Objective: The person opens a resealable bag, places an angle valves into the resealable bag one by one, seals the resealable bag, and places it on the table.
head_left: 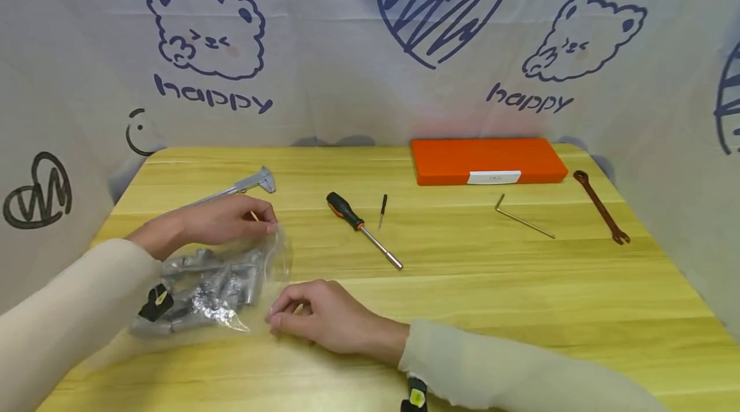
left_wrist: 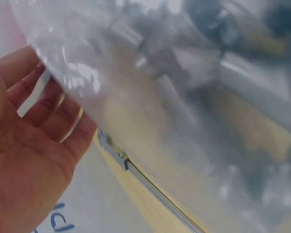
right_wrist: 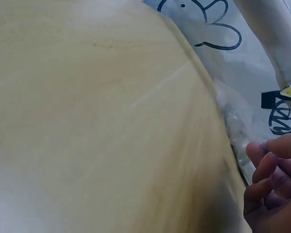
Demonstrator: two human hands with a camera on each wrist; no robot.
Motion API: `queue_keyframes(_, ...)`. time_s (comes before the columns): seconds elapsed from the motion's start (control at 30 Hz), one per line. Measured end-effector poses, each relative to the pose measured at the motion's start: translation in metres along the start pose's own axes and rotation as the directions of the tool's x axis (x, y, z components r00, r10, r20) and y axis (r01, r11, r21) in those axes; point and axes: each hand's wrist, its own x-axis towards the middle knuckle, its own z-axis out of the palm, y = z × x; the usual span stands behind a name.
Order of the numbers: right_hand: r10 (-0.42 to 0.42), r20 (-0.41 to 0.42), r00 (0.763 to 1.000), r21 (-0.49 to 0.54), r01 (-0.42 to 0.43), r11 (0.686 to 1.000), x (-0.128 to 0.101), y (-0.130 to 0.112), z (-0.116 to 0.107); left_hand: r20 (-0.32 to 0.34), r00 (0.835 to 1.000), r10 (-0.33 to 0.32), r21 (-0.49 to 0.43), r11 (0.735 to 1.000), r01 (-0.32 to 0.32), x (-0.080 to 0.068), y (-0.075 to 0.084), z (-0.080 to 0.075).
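A clear plastic bag (head_left: pixel 222 290) full of grey metal pipe-like pieces hangs low over the left part of the table. My left hand (head_left: pixel 231 219) pinches its far right corner between thumb and fingers. In the left wrist view the film of the bag (left_wrist: pixel 150 97) stretches away from the left hand (left_wrist: pixel 36 121), the pieces inside blurred. My right hand (head_left: pixel 329 315) has curled fingers and pinches the bag's near right edge. The right wrist view shows the right hand (right_wrist: pixel 276 184) with thumb and fingertips together at the film.
Behind the left hand lies a caliper (head_left: pixel 254 182), partly covered. Mid-table are a black-handled screwdriver (head_left: pixel 361 225) and a small thin screwdriver (head_left: pixel 383 209). An orange box (head_left: pixel 485 158), a hex key (head_left: pixel 523 219) and a reddish-brown wrench (head_left: pixel 601 206) lie right on the wooden table (head_left: pixel 491 290).
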Motion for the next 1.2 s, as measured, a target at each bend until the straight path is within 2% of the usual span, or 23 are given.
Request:
queue_keyframes(0.1,-0.045,-0.013,0.999,-0.150,0.043,0.988,-0.004,-0.005,-0.010,-0.069,0.998,-0.014,-0.093,0.996,0.008,-0.013,-0.001,-0.003)
queue_keyframes(0.2,-0.100,-0.019,0.995,-0.303,0.089,0.949,-0.009,-0.016,-0.024,-0.163,0.986,-0.034,-0.158,0.987,0.008,-0.031,-0.002,-0.009)
queue_keyframes(0.27,-0.145,-0.034,0.989,-0.392,0.121,0.912,-0.011,-0.024,-0.035,-0.235,0.971,-0.051,-0.173,0.985,0.010,-0.044,-0.002,-0.014)
queue_keyframes(0.37,-0.227,-0.080,0.971,-0.477,0.163,0.863,-0.012,-0.036,-0.054,-0.347,0.934,-0.091,-0.184,0.983,0.027,-0.063,-0.002,-0.021)
queue_keyframes(0.43,-0.285,-0.119,0.951,-0.521,0.185,0.833,-0.011,-0.044,-0.066,-0.422,0.898,-0.121,-0.206,0.978,0.035,-0.075,-0.002,-0.024)
queue_keyframes(0.53,-0.380,-0.157,0.912,-0.578,0.227,0.784,-0.009,-0.058,-0.082,-0.521,0.841,-0.145,-0.263,0.965,0.004,-0.089,0.000,-0.023)
queue_keyframes(0.67,-0.503,-0.167,0.848,-0.647,0.290,0.705,-0.008,-0.077,-0.098,-0.644,0.747,-0.166,-0.326,0.943,-0.071,-0.103,0.008,-0.015)
queue_keyframes(0.73,-0.552,-0.166,0.817,-0.668,0.319,0.672,-0.007,-0.087,-0.104,-0.702,0.689,-0.177,-0.351,0.929,-0.119,-0.108,0.014,-0.010)
queue_keyframes(0.77,-0.577,-0.166,0.800,-0.676,0.334,0.657,-0.007,-0.092,-0.107,-0.727,0.665,-0.174,-0.366,0.917,-0.159,-0.110,0.016,-0.008)
queue_keyframes(0.83,-0.625,-0.166,0.763,-0.689,0.364,0.627,-0.006,-0.101,-0.112,-0.769,0.619,-0.160,-0.403,0.873,-0.275,-0.114,0.021,-0.005)
queue_keyframes(0.9,-0.665,-0.170,0.727,-0.693,0.391,0.605,-0.005,-0.110,-0.116,-0.800,0.586,-0.131,-0.441,0.791,-0.425,-0.117,0.025,-0.001)
queue_keyframes(0.93,-0.679,-0.176,0.712,-0.694,0.400,0.599,-0.005,-0.114,-0.118,-0.813,0.572,-0.108,-0.453,0.735,-0.505,-0.118,0.027,0.002)
queue_keyframes(0.97,-0.686,-0.183,0.704,-0.690,0.405,0.599,-0.005,-0.117,-0.119,-0.825,0.560,-0.080,-0.458,0.676,-0.577,-0.119,0.027,0.006)
queue_keyframes(1.0,-0.687,-0.189,0.702,-0.683,0.409,0.605,-0.006,-0.120,-0.119,-0.832,0.550,-0.071,-0.461,0.640,-0.615,-0.119,0.029,0.009)
queue_keyframes(1.07,-0.670,-0.205,0.713,-0.664,0.402,0.630,-0.007,-0.120,-0.121,-0.840,0.539,-0.059,-0.459,0.607,-0.649,-0.119,0.031,0.017)
queue_keyframes(1.13,-0.638,-0.225,0.736,-0.638,0.384,0.667,-0.008,-0.117,-0.121,-0.847,0.529,-0.056,-0.450,0.605,-0.657,-0.118,0.031,0.024)
queue_keyframes(1.2,-0.604,-0.245,0.758,-0.594,0.375,0.712,-0.010,-0.112,-0.121,-0.848,0.526,-0.067,-0.445,0.628,-0.638,-0.117,0.031,0.029)
